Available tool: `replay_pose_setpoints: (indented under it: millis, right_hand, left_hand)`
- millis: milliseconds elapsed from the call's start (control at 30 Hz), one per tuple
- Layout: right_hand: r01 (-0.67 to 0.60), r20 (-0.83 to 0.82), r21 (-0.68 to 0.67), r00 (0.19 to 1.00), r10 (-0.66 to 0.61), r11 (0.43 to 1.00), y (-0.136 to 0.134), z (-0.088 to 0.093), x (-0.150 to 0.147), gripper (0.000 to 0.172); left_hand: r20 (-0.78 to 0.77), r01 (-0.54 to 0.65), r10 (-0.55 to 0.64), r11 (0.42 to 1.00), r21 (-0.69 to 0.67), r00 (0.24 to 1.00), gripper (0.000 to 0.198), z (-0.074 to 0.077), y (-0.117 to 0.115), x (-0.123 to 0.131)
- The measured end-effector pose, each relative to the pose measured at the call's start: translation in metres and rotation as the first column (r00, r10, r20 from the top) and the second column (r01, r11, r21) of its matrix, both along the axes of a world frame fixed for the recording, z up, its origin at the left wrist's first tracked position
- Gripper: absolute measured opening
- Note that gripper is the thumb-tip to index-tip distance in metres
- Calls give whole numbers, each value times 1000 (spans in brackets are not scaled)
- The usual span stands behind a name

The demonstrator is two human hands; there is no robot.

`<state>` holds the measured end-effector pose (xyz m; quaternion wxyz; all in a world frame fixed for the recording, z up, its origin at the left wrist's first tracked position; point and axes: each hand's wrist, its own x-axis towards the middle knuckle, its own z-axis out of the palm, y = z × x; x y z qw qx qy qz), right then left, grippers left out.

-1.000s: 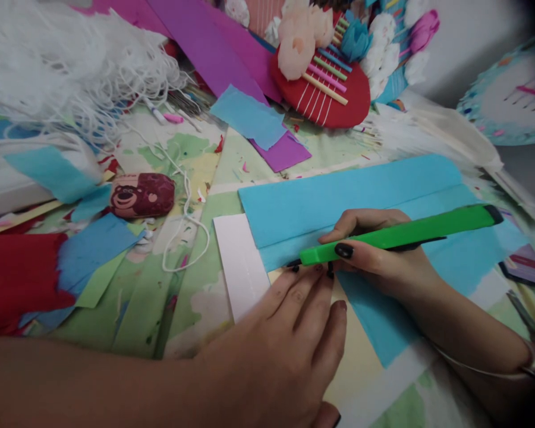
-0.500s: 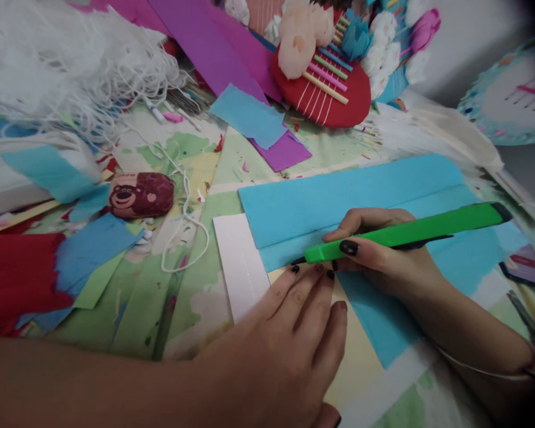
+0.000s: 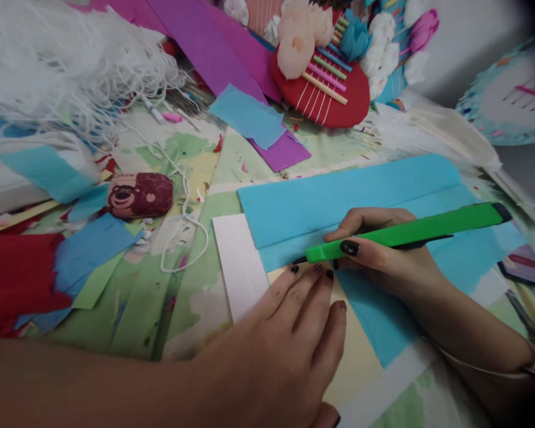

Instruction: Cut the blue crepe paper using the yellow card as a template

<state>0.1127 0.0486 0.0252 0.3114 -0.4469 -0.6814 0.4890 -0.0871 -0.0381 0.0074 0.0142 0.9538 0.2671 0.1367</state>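
Observation:
My left hand (image 3: 289, 333) lies flat, fingers stretched out, on a pale yellow card (image 3: 356, 351) that rests over blue paper (image 3: 348, 190). In my right hand (image 3: 383, 255) is a green utility knife (image 3: 410, 236), gripped like a pen between thumb and fingers. Its thin dark tip points left and sits just above my left fingertips, at the card's upper edge on the blue paper. The blue paper is creased lengthwise. A white sheet (image 3: 236, 255) shows from under its left side. My left palm hides much of the card.
Tangled white string (image 3: 71, 65) and a brown bear-print case (image 3: 140, 194) are at left, with red crepe paper (image 3: 18, 273) and blue scraps (image 3: 93, 244). Behind stands a red oval craft piece (image 3: 321, 89) beside purple strips (image 3: 205, 47). Scissors (image 3: 526, 312) and a phone (image 3: 528, 266) lie at right.
The knife's tip has slid very slightly right along the card's edge. My left hand stays in place, and the view has shifted only a little.

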Motion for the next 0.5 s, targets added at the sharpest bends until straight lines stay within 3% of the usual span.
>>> replay_pose_setpoints:
  millis: [500]
  right_hand:
    - [16, 17, -26, 1000, -16, 1000, 0, 1, 2, 22]
  left_hand:
    - [1, -11, 11, 1000, 10, 1000, 66, 1, -1, -2]
